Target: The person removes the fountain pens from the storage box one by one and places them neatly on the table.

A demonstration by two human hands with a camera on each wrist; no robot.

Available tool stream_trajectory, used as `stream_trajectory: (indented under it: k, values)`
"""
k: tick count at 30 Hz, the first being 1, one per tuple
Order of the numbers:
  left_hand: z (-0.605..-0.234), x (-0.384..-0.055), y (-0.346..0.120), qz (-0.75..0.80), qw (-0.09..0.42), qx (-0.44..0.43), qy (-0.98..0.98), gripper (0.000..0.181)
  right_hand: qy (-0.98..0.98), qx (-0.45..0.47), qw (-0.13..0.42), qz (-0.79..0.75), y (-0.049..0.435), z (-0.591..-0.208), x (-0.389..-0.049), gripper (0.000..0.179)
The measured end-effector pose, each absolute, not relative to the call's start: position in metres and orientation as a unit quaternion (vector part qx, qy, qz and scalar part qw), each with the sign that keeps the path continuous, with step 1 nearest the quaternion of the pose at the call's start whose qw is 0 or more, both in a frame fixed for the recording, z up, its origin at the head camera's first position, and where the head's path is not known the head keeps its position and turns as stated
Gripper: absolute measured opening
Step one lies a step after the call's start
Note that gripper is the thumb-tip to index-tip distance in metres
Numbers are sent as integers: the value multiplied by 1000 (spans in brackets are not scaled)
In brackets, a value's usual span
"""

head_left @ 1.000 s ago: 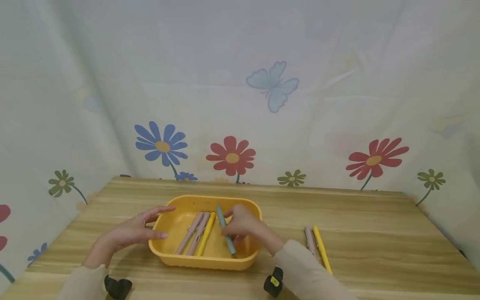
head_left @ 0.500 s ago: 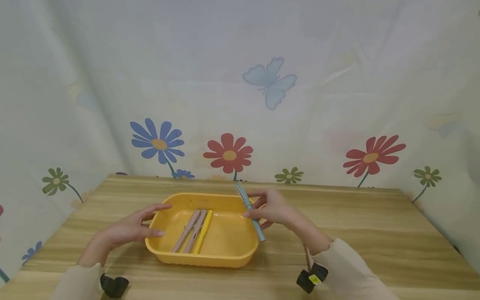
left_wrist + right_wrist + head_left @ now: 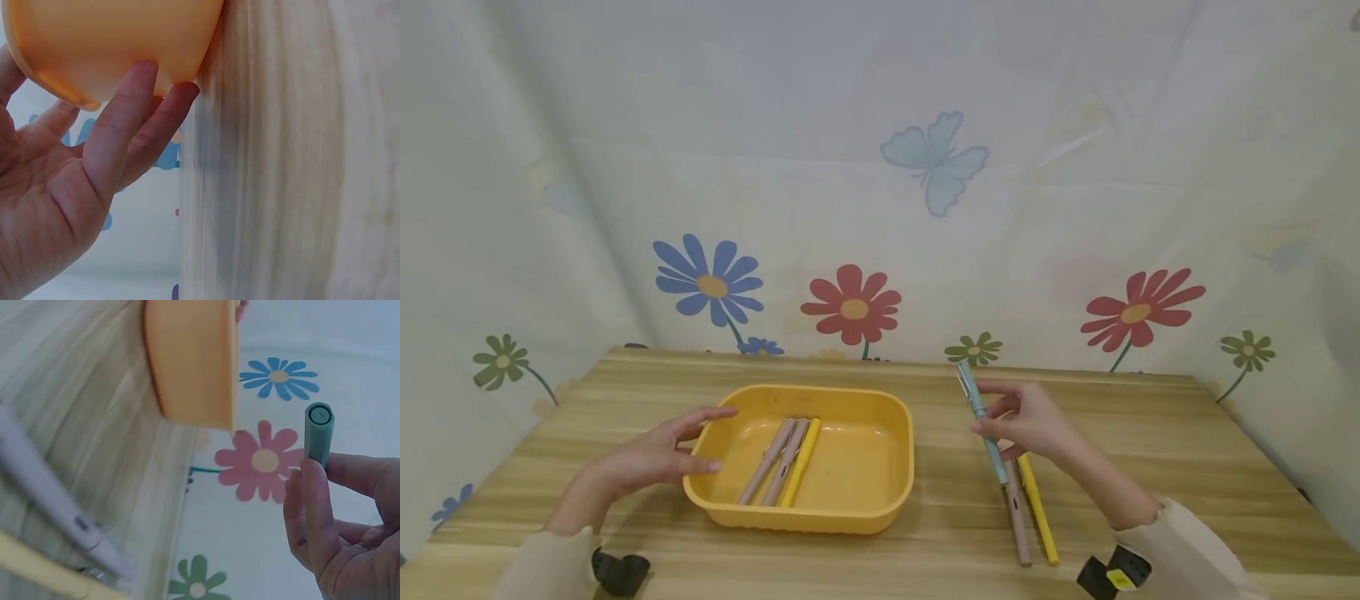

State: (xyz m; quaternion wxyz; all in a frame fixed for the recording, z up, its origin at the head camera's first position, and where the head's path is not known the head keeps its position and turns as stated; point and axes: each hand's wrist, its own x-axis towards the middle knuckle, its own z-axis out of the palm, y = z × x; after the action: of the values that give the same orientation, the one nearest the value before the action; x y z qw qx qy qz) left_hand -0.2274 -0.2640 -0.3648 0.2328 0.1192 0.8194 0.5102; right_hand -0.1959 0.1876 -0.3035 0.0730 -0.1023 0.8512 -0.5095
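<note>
My right hand (image 3: pixel 1032 423) pinches a light blue pen (image 3: pixel 993 454) between thumb and fingers, raised over the table right of the yellow tray (image 3: pixel 850 521). In the right wrist view, the pen's round end (image 3: pixel 320 415) points toward the camera. Below the held pen, a mauve pen (image 3: pixel 1017 525) and a yellow pen (image 3: pixel 1039 512) lie side by side on the table. The left hand (image 3: pixel 651 454) holds the tray's left end, thumb and index finger over the rim; in the left wrist view, other fingertips (image 3: pixel 147 75) lie against the outer wall. Inside the tray are two mauve pens (image 3: pixel 784 467) and one yellow pen (image 3: pixel 802 461).
The wooden table (image 3: pixel 1112 467) reaches back to a pale curtain (image 3: pixel 775 167) printed with flowers and a butterfly. Dark wrist cameras (image 3: pixel 620 572) sit by both cream sleeves (image 3: pixel 1187 550).
The right hand has lifted the light blue pen out of the tray and carried it right, over the pens on the table. My left hand has stayed at the tray's left end.
</note>
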Motion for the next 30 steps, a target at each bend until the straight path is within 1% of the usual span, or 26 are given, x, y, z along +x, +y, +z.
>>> stream_trajectory:
  k: [13,22,30]
  values:
    - [-362,-227,-262,496,232,117,829,76,873,-48,57,-481,233,-333,-183,60]
    - [-363,-226,-267,481,229,129,837,75,874,-45,64,-480,253,-353,-179,62]
    - [-367,-227,-267,475,224,138,840,74,893,-17,67,-445,264,-367,-176,62]
